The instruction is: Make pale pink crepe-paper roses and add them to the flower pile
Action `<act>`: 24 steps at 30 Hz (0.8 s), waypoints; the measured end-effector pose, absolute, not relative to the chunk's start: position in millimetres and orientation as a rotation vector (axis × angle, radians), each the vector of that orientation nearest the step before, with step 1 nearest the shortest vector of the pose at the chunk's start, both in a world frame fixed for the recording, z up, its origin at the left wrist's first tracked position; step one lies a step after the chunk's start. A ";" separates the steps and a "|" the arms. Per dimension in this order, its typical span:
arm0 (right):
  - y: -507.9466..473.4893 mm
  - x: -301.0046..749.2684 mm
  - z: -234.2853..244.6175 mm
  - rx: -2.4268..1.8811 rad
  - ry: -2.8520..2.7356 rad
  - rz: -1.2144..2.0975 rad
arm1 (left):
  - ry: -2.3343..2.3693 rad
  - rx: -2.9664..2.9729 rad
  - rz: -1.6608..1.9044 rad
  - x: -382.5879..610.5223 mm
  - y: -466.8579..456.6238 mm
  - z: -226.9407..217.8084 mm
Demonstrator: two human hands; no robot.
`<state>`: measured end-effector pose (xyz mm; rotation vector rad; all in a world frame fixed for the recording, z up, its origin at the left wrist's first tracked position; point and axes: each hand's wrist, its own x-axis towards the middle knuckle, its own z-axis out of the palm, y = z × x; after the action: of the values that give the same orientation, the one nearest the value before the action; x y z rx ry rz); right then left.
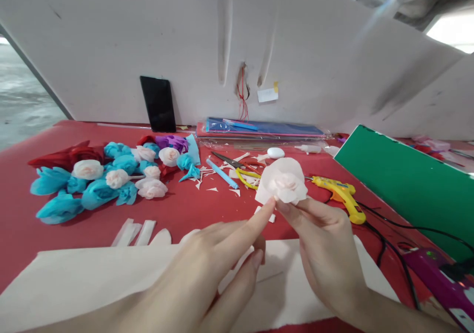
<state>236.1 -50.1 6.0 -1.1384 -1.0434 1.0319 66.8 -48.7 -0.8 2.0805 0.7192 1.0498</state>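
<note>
Right hand (328, 246): grip pinches the base of a round, pale-pink, layered paper flower (285, 181) above the red desk (207, 212). Left hand (218, 256) loosely spread (index touches lower petal). Petal-pressing, apparently; next move calls for light pressure.

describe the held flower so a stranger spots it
Over the red table, look between the flower heap and green board. At the fingertips of the left hand and right hand is the pale paper flower, set apart from the heap's pale ones by a broad petal behind its centre.
</note>
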 end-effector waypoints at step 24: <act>-54.1 227.6 1.4 -1.040 -1.047 1.352 | 0.951 1.550 1.027 66.3 -21.2 12.5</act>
<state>227.6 -54.1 1.4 -1.0403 -1.0474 1.3521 66.3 -21.2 12.5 1.5496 0.9513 1.0268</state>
